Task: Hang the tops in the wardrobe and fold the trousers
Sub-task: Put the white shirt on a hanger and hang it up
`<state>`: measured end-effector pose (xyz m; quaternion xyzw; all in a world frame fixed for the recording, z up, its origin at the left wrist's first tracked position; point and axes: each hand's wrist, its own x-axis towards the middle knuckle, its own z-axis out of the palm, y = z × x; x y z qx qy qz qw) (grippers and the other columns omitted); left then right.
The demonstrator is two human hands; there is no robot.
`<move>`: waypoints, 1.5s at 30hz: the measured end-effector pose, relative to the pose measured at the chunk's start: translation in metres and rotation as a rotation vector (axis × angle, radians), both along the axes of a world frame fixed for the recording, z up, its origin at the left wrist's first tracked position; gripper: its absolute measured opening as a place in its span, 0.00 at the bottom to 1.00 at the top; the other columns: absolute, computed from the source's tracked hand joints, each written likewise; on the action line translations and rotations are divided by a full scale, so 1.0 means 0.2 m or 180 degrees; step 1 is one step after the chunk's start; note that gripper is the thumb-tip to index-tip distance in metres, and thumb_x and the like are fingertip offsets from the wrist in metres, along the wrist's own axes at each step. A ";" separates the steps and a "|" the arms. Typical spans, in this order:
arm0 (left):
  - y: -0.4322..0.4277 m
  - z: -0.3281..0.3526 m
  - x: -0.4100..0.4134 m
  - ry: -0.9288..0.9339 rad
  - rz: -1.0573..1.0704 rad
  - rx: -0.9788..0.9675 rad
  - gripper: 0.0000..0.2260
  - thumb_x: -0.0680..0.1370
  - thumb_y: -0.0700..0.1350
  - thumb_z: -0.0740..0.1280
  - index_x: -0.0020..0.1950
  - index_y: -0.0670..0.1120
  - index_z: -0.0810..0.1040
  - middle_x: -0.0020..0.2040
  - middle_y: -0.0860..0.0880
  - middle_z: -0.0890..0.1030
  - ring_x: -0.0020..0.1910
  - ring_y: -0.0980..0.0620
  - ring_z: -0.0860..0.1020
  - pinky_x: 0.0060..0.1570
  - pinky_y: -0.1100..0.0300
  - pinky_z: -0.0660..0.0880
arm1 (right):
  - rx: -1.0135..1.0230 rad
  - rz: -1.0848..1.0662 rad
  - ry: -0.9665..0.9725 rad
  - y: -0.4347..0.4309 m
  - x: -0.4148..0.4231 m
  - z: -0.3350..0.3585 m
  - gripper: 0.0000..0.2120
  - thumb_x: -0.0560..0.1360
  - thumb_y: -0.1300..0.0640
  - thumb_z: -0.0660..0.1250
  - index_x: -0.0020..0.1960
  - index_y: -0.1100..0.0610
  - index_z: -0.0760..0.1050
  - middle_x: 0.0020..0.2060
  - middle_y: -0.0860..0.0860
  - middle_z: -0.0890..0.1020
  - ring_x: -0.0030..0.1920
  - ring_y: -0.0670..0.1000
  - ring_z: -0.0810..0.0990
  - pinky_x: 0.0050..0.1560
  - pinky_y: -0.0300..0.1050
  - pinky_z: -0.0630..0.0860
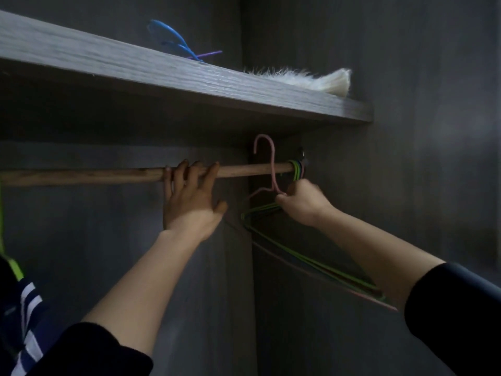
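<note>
Pink hanger (273,164) is pinched at its neck by the right hand (303,203), with its hook held upright, clear above the wooden rod (108,173). That rod is gripped by the left hand (189,198), just to the hanger's left.

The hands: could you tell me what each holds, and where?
The right hand pinches the pink wire hanger at its neck; left hand grips the wooden wardrobe rail.

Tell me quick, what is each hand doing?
Left hand: closed, fingers curled over the wooden rail.
Right hand: closed, pinching the pink hanger below its hook.
</note>
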<state>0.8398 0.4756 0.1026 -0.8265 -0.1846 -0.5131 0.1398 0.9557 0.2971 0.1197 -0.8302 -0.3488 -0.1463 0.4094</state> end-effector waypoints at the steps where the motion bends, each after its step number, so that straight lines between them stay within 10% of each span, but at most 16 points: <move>1: 0.00 0.00 0.00 0.0025 0.0016 -0.0009 0.33 0.74 0.57 0.64 0.76 0.53 0.56 0.73 0.48 0.61 0.74 0.44 0.51 0.72 0.48 0.36 | 0.0020 0.0114 0.0085 0.02 -0.02 0.00 0.07 0.78 0.52 0.64 0.45 0.56 0.75 0.38 0.51 0.78 0.36 0.48 0.76 0.30 0.40 0.69; 11: -0.06 0.00 -0.04 0.0286 -0.0033 -0.0325 0.37 0.72 0.57 0.68 0.77 0.52 0.55 0.77 0.46 0.54 0.76 0.43 0.45 0.73 0.47 0.39 | 0.0431 0.0300 0.0431 -0.04 -0.22 -0.27 0.11 0.80 0.51 0.61 0.48 0.56 0.77 0.38 0.52 0.79 0.38 0.52 0.78 0.42 0.53 0.79; 21: -0.64 -0.30 -0.10 0.0529 -0.0691 -0.1470 0.31 0.77 0.51 0.66 0.76 0.50 0.56 0.76 0.44 0.54 0.74 0.42 0.53 0.68 0.42 0.61 | 0.0096 0.0200 0.0672 -0.69 -0.42 -0.43 0.19 0.79 0.47 0.63 0.33 0.55 0.74 0.23 0.48 0.72 0.19 0.43 0.71 0.23 0.38 0.71; 30: -1.58 -0.79 -0.22 0.0593 -0.1163 -0.1528 0.26 0.76 0.47 0.65 0.73 0.48 0.63 0.73 0.45 0.63 0.70 0.46 0.61 0.60 0.49 0.72 | -0.0370 -0.0126 0.0610 -1.65 -0.58 -0.76 0.21 0.79 0.49 0.62 0.30 0.58 0.74 0.18 0.45 0.71 0.18 0.43 0.70 0.22 0.31 0.66; 45: -3.37 -1.59 0.21 0.2382 -0.2417 -0.1454 0.23 0.75 0.48 0.62 0.70 0.46 0.66 0.70 0.44 0.66 0.67 0.44 0.64 0.60 0.49 0.69 | -0.1335 -0.1619 0.1454 -3.40 -0.52 -1.51 0.17 0.76 0.50 0.64 0.30 0.56 0.70 0.31 0.53 0.76 0.38 0.57 0.79 0.40 0.48 0.74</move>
